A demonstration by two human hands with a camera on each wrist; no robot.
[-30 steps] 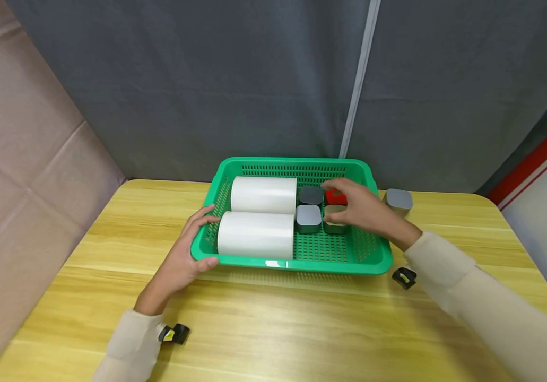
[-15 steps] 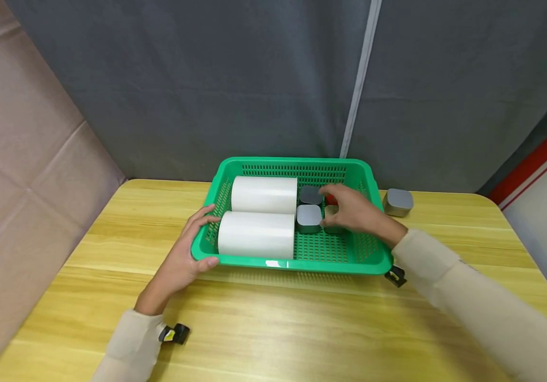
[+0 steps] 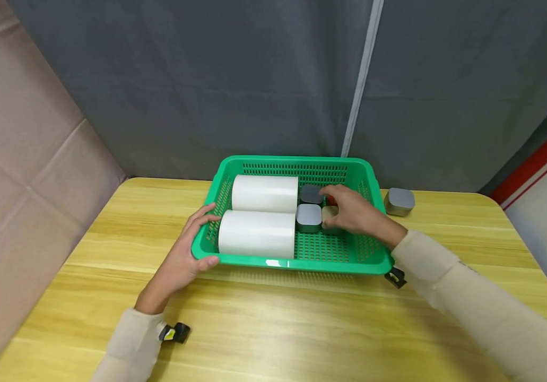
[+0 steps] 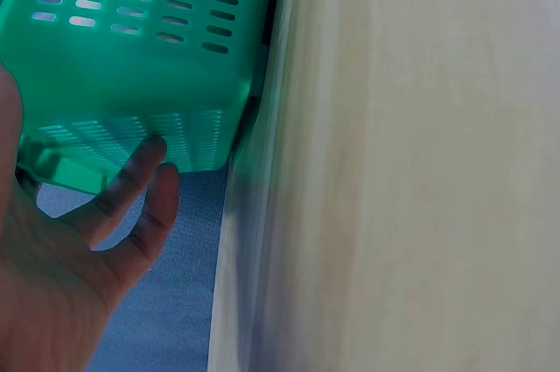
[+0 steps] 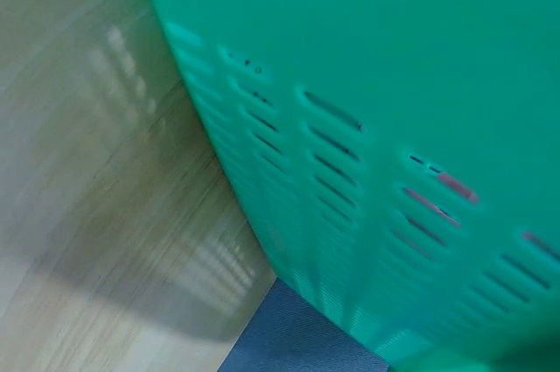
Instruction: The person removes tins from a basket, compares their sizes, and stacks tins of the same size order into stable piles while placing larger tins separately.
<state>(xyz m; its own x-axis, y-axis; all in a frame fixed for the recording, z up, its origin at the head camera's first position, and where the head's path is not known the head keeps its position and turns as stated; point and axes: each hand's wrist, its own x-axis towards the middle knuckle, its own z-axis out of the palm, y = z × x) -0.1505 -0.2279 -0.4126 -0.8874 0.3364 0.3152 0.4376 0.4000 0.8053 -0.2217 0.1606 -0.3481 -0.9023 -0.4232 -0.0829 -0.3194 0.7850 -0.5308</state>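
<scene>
A green plastic basket (image 3: 321,265) holds two white cylindrical rolls (image 3: 263,194) on its left. Small rounded-square boxes sit on its right: a dark one (image 3: 311,193), a grey-topped one (image 3: 309,215), a beige-topped one (image 3: 329,214) and a mostly covered red one (image 3: 331,201). My left hand (image 3: 184,258) holds the basket's left front corner, thumb at the front; the left wrist view shows two fingers against its outside. My right hand (image 3: 356,210) reaches inside, thumb and fingers curled around the beige-topped and red boxes. Exact contact is partly hidden, and the right wrist view shows only basket wall.
Outside the basket, a grey-topped box (image 3: 399,201) stands on the wooden table (image 3: 273,323) to the right. A grey curtain (image 3: 206,90) hangs behind the table's far edge. Black wrist cameras (image 3: 175,333) stick out below both sleeves.
My right hand has moved slightly left inside the basket, and the beige-topped box has shifted left with it, closer to the grey-topped box. The left hand stays in place.
</scene>
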